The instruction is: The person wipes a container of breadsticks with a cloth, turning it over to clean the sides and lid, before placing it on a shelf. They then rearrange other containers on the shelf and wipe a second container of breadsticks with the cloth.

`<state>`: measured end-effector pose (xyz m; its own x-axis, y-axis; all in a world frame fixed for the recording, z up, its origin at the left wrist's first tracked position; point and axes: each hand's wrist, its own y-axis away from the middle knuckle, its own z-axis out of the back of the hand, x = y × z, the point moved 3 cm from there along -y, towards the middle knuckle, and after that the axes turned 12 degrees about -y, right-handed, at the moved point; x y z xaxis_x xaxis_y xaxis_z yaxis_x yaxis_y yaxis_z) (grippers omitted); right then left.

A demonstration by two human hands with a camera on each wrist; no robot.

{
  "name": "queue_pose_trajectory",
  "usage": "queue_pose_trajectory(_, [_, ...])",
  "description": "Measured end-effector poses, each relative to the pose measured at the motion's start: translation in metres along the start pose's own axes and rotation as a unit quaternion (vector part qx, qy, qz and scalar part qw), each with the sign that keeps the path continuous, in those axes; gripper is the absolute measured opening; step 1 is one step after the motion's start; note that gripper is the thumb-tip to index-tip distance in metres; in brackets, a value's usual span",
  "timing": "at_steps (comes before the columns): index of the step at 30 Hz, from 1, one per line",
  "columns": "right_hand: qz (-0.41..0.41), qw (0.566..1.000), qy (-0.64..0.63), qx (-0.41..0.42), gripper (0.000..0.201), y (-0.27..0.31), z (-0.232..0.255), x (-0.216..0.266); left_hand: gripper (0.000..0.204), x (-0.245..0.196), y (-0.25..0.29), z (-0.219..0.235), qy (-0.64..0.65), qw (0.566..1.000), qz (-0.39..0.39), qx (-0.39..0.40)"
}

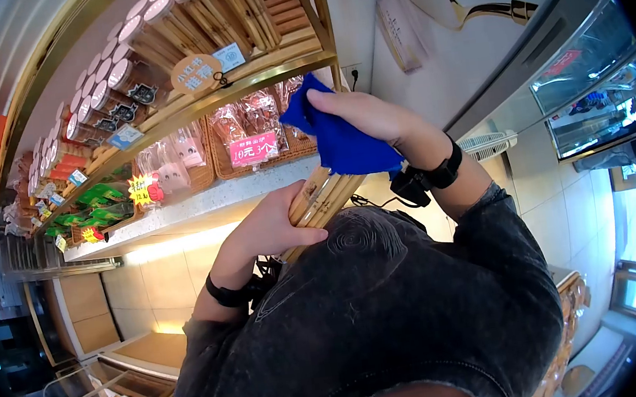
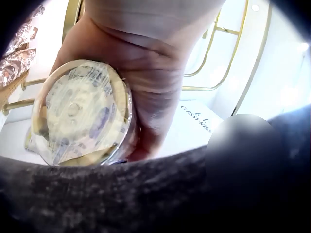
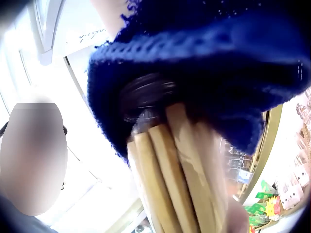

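My left hand [image 1: 266, 224] grips a tall clear jar [image 1: 327, 197] packed with long, pale brown sticks, held tilted in front of the chest. In the left wrist view the jar's round end [image 2: 80, 114] faces the camera, with a pale printed label on it. My right hand [image 1: 364, 119] holds a blue cloth [image 1: 351, 147] over the jar's far end, thumb on top and the other fingers hidden. In the right wrist view the cloth [image 3: 194, 53] wraps over that end, and the sticks [image 3: 170, 174] run out from beneath it.
Ahead, a gold-framed shelf [image 1: 191, 115] carries rows of similar lidded jars [image 1: 191, 13]. Below it, baskets [image 1: 212, 167] of bagged snacks with price signs stand on a white ledge [image 1: 201, 204]. A white fan-like grille [image 1: 488, 145] is beyond my right forearm.
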<state>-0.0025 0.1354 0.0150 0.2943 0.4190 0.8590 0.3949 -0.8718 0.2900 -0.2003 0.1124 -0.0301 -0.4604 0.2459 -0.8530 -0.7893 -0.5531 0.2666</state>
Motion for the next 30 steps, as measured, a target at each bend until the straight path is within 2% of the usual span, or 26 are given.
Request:
queue_pose_trajectory(1, [0.032,0.998,-0.045,-0.017,0.058,0.0,0.001,-0.002,0.071,-0.002,-0.001,0.003,0.002,1.0,0.002,0.001])
queue_pose_trajectory(2, [0.029,0.998,-0.046,-0.017,0.058,-0.001,0.007,-0.007,0.073,-0.008,-0.003,0.005,0.042,0.998,-0.007,0.035])
queue_pose_trajectory(3, [0.064,0.996,-0.063,0.027,0.059,-0.002,0.013,-0.011,0.075,-0.012,-0.003,0.005,0.082,0.994,-0.016,0.066])
queue_pose_trajectory(4, [0.098,0.989,-0.08,0.072,0.061,-0.003,0.015,-0.013,0.075,-0.012,-0.003,0.005,0.086,0.994,-0.014,0.064])
queue_pose_trajectory(5, [0.191,0.967,-0.088,0.143,0.066,-0.002,0.01,-0.013,0.074,-0.012,-0.003,0.004,0.119,0.989,-0.022,0.083])
queue_pose_trajectory(6, [0.188,0.967,-0.088,0.145,0.066,-0.001,0.008,-0.016,0.073,-0.013,-0.003,0.004,0.152,0.983,-0.03,0.101])
queue_pose_trajectory(8, [0.297,0.929,-0.125,0.18,0.078,0.01,-0.002,-0.01,0.071,-0.017,-0.004,0.003,0.201,0.972,-0.033,0.119])
queue_pose_trajectory(9, [0.292,0.936,-0.112,0.16,0.09,0.013,0.0,-0.014,0.068,-0.019,-0.004,0.001,0.247,0.958,-0.038,0.139])
queue_pose_trajectory(10, [0.288,0.937,-0.11,0.163,0.09,0.015,0.0,-0.021,0.068,-0.016,-0.005,0.001,0.251,0.958,-0.039,0.135])
queue_pose_trajectory(12, [0.266,0.939,-0.199,0.093,0.095,0.011,0.011,-0.042,0.065,-0.009,-0.007,0.002,0.259,0.956,-0.061,0.121])
queue_pose_trajectory(13, [0.269,0.932,-0.214,0.118,0.105,0.009,0.012,-0.044,0.063,-0.011,-0.007,0.004,0.261,0.957,-0.062,0.112])
queue_pose_trajectory(16, [0.286,0.91,-0.248,0.166,0.113,0.016,0.0,-0.035,0.062,-0.012,-0.007,0.003,0.266,0.956,-0.062,0.109])
queue_pose_trajectory(19, [0.287,0.9,-0.294,0.146,0.117,0.022,0.006,-0.029,0.062,-0.011,-0.007,0.0,0.281,0.95,-0.054,0.123])
queue_pose_trajectory(22, [0.265,0.926,-0.237,0.127,0.111,0.025,0.019,-0.026,0.061,-0.003,-0.009,-0.004,0.292,0.946,-0.05,0.133])
queue_pose_trajectory(23, [0.29,0.921,-0.24,0.099,0.096,0.029,0.017,-0.023,0.061,-0.003,-0.009,-0.005,0.294,0.945,-0.051,0.133])
queue_pose_trajectory(24, [0.289,0.922,-0.239,0.098,0.096,0.033,0.017,-0.021,0.06,-0.004,-0.01,-0.006,0.294,0.944,-0.051,0.139])
queue_pose_trajectory(26, [0.308,0.928,-0.178,0.114,0.073,0.039,0.015,-0.018,0.059,-0.006,-0.01,-0.008,0.298,0.942,-0.053,0.145])
queue_pose_trajectory(27, [0.305,0.929,-0.176,0.113,0.073,0.039,0.015,-0.019,0.06,-0.008,-0.009,-0.009,0.318,0.933,-0.049,0.16])
queue_pose_trajectory(29, [0.371,0.909,-0.17,0.083,0.058,0.039,0.014,-0.018,0.06,-0.007,-0.009,-0.012,0.343,0.922,-0.047,0.174])
queue_pose_trajectory(30, [0.367,0.911,-0.168,0.084,0.058,0.036,0.02,-0.02,0.061,-0.006,-0.01,-0.012,0.347,0.92,-0.039,0.177])
